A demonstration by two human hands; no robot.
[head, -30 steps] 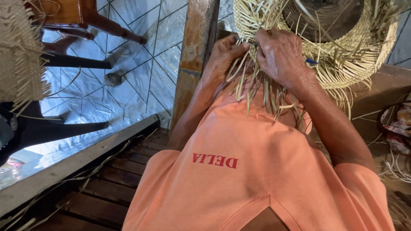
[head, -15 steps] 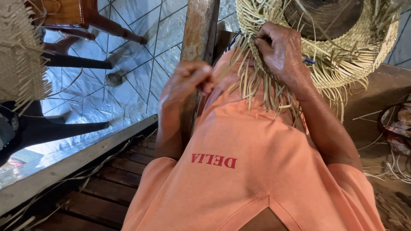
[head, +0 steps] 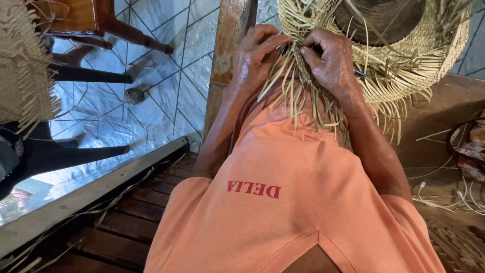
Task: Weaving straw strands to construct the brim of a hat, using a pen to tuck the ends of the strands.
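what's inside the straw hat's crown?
A dark rounded form fills the crown of the straw hat. Its lower part is hidden by the weave, and the frame's top edge cuts it off.

Both hands (head: 293, 58) on straw hat brim (head: 404, 76)

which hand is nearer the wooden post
Left. The left hand is right beside the wooden post, at the near edge of the straw hat. The right hand grips the brim farther from the post.
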